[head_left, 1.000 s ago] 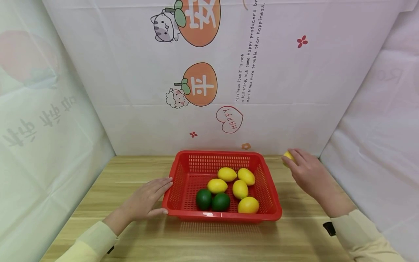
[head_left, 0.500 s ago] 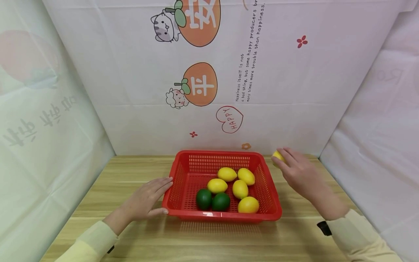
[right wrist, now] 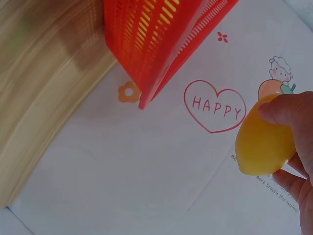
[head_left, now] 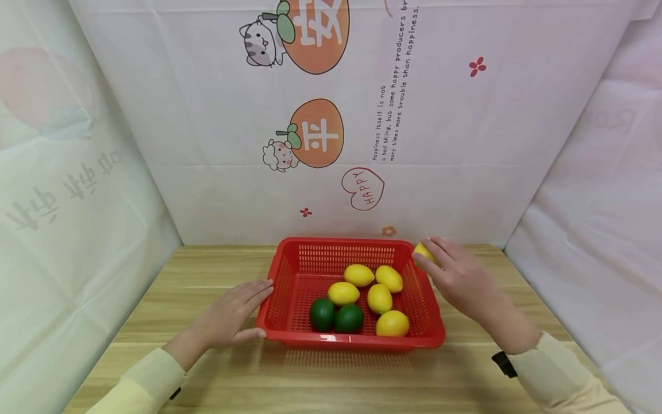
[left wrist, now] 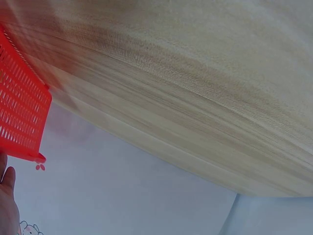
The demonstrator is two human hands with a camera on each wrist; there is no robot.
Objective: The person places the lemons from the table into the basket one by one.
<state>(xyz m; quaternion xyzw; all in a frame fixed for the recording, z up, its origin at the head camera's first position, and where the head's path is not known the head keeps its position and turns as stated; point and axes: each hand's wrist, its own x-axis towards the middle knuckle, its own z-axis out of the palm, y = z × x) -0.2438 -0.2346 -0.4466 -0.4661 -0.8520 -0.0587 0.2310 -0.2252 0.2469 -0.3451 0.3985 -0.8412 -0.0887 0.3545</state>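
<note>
A red plastic basket [head_left: 357, 343] with slotted walls stands on the wooden table. Inside lie several yellow lemons [head_left: 343, 294], mostly toward the right, and two dark green round fruits [head_left: 349, 319] near the front wall. My left hand [head_left: 227, 316] rests against the basket's left rim with fingers extended; the left wrist view catches only part of that hand beside the red wall. Thumb and fingers of my right hand [head_left: 460, 279] grip another lemon [right wrist: 264, 139] at the basket's back right corner, raised about rim height. The palm hides part of this lemon.
A white printed cloth [head_left: 233, 190] forms a backdrop right behind the table [head_left: 207, 368]. Similar white sheets hang at the left [head_left: 67, 230] and right [head_left: 595, 201]. Bare wood shows on both sides of the basket and in front of it.
My right hand has carried its lemon leftward, from above the table at the right to the basket's back right corner. My left hand and the basket have stayed put.
</note>
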